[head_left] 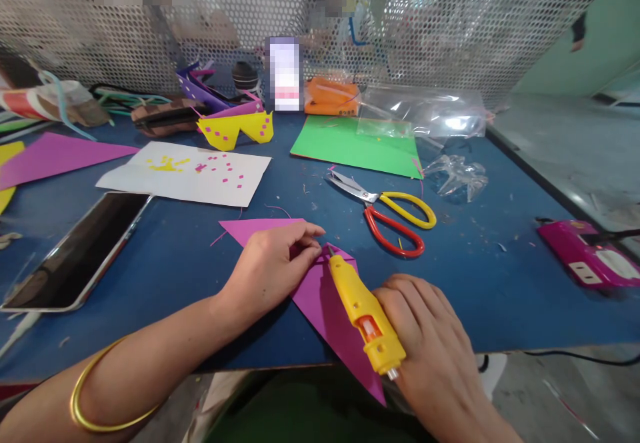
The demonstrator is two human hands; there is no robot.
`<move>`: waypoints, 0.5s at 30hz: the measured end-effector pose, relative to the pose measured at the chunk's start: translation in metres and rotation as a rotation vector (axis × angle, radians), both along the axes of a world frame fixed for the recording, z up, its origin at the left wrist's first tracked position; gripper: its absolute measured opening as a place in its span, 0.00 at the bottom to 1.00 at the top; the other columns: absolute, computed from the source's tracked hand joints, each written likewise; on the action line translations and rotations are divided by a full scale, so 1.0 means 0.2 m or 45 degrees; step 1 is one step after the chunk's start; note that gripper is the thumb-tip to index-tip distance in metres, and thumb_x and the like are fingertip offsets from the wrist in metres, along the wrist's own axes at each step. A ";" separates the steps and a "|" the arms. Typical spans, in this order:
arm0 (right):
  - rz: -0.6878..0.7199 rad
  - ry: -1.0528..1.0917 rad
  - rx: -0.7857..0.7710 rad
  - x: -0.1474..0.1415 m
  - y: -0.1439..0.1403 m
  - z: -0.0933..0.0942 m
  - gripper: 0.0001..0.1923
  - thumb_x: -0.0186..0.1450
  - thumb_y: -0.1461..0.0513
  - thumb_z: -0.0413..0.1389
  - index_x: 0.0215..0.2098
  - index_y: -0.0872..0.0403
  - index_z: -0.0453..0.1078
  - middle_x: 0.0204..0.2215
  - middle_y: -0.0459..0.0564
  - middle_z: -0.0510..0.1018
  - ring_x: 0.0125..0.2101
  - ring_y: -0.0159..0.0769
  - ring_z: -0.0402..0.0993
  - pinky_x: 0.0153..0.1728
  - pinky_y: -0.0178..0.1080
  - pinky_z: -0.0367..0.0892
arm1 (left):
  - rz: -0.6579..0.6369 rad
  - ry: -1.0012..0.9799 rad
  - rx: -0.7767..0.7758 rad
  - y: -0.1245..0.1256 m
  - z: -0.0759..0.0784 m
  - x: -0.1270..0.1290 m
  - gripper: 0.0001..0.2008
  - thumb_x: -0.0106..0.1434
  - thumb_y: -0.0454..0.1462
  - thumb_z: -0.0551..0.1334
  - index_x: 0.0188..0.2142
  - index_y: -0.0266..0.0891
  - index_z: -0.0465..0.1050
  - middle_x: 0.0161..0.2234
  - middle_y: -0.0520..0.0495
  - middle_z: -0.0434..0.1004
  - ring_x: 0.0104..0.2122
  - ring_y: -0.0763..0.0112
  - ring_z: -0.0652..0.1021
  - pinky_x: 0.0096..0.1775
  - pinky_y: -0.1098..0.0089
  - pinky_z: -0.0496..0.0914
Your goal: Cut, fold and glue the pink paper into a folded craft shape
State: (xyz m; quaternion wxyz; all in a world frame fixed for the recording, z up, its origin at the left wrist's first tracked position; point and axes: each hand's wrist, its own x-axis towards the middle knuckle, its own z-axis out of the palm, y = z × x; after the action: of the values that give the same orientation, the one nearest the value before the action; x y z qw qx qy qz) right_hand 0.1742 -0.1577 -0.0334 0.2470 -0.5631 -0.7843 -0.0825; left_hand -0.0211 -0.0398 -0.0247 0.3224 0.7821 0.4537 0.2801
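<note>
Wrapped around the handle of a yellow hot glue gun (353,296), my right hand (430,343) holds it with the nozzle pointing away from me. The nozzle tip meets a folded purple foam sheet (325,313) close to my left fingers. My left hand (280,253) presses on that sheet with thumb and fingers pinched together at the fold. One corner of the sheet hangs over the table's front edge. Beyond my right hand lie open scissors (375,196) with one red and one yellow handle loop.
Across the blue table (490,283) lie a dark-screened phone (85,250), white paper with small cut-outs (220,193), yellow paper glasses (250,130), a green sheet (350,143) and clear plastic wrap (463,176). A pink power socket block (585,256) sits right. Perforated metal (425,30) stands behind.
</note>
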 end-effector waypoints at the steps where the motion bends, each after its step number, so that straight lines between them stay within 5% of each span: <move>1: -0.010 0.010 -0.001 0.00 0.00 0.00 0.07 0.71 0.65 0.45 0.40 0.53 0.64 0.33 0.52 0.74 0.37 0.43 0.69 0.39 0.43 0.65 | 0.001 0.002 0.001 0.00 0.00 0.00 0.09 0.64 0.37 0.62 0.43 0.42 0.77 0.34 0.53 0.84 0.32 0.70 0.82 0.42 0.68 0.77; 15: 0.019 0.016 -0.007 0.00 0.01 0.01 0.08 0.70 0.66 0.46 0.37 0.54 0.65 0.30 0.51 0.73 0.33 0.41 0.67 0.36 0.41 0.64 | 0.002 -0.007 0.005 0.00 0.00 0.00 0.09 0.64 0.37 0.62 0.43 0.41 0.77 0.34 0.53 0.85 0.33 0.69 0.83 0.41 0.69 0.76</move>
State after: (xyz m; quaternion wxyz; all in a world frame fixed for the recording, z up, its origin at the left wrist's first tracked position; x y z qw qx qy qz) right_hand 0.1742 -0.1563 -0.0315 0.2510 -0.5582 -0.7872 -0.0749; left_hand -0.0204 -0.0400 -0.0241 0.3219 0.7817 0.4527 0.2835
